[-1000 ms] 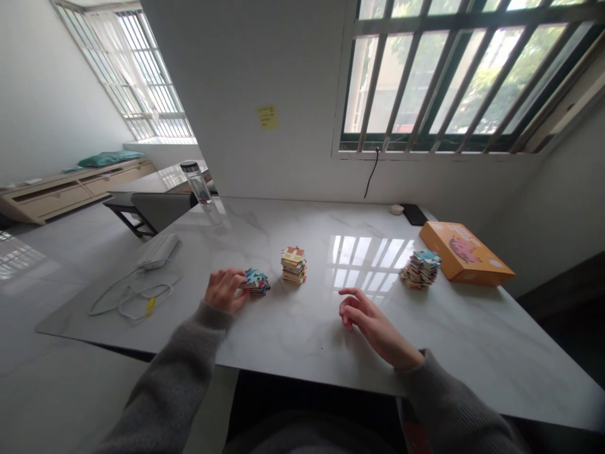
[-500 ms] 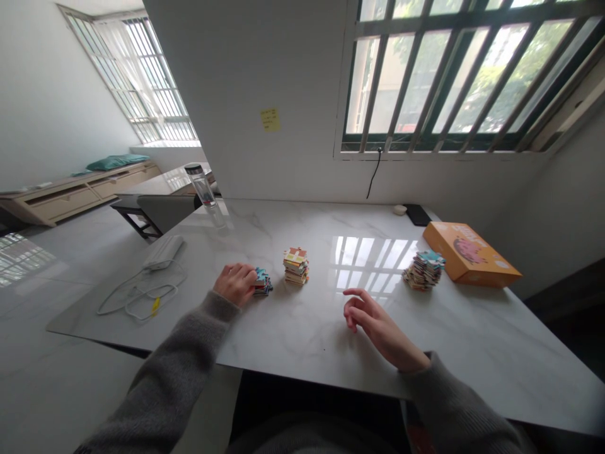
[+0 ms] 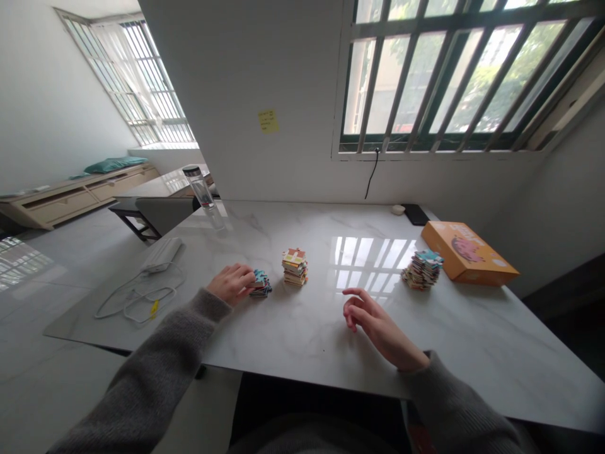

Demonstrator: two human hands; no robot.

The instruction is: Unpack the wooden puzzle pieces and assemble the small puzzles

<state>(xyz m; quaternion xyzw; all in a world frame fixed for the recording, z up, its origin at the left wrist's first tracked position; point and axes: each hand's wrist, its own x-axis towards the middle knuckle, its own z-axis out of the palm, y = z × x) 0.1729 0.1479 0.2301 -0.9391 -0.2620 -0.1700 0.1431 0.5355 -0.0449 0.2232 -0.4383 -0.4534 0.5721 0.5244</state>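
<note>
My left hand (image 3: 231, 283) rests on the white marble table (image 3: 302, 328), its fingers curled round a small stack of colourful puzzle pieces (image 3: 261, 283). A taller stack of puzzle pieces (image 3: 295, 266) stands just to the right of it. My right hand (image 3: 371, 320) lies on its side near the table's middle, fingers loosely bent and apart, holding nothing. A third stack of puzzle pieces (image 3: 422, 268) stands farther right, next to an orange puzzle box (image 3: 467, 252).
A white power adapter (image 3: 161, 254) with a looped cable (image 3: 132, 295) lies at the table's left. A clear bottle (image 3: 198, 187) stands at the far left corner. A dark flat device (image 3: 416, 214) and a small white object lie by the wall.
My left hand has closed further over the small stack, covering more of it. The right hand has barely moved. The view shifted slightly.
</note>
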